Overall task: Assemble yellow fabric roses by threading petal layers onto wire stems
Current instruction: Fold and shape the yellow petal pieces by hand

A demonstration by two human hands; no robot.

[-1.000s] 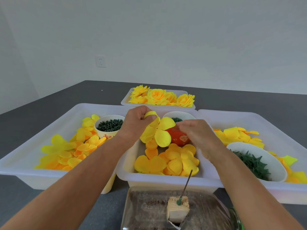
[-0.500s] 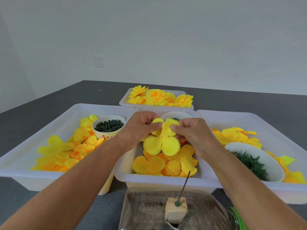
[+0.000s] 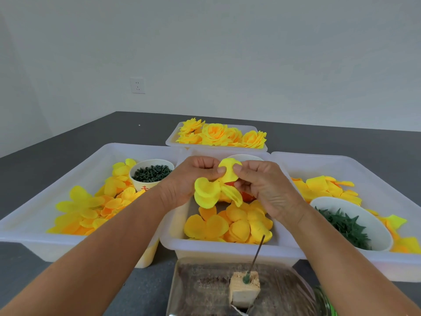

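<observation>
Above the middle white tray (image 3: 227, 248), both hands pinch one yellow petal layer (image 3: 208, 193). My left hand (image 3: 193, 179) grips it from the left, my right hand (image 3: 262, 185) from the right, thumbs meeting at the upper petal. Two lower petals hang loose. Loose yellow-orange petal layers (image 3: 230, 224) lie in the tray below. A thin wire stem (image 3: 257, 254) stands tilted in a small wooden block (image 3: 245, 289) near the front edge, bare of petals.
The left tray (image 3: 57, 238) holds petals and a cup of dark green pegs (image 3: 151, 173). On the right, another tray (image 3: 387, 179) contains petals and a bowl of green calyxes (image 3: 344, 226). Finished yellow roses (image 3: 218, 134) fill a far tray. A clear lidded box (image 3: 205, 290) sits under the block.
My right hand has joined the left on the petal layer, and both hands have drawn together, turning it so the petals hang lower. The view has shifted slightly.
</observation>
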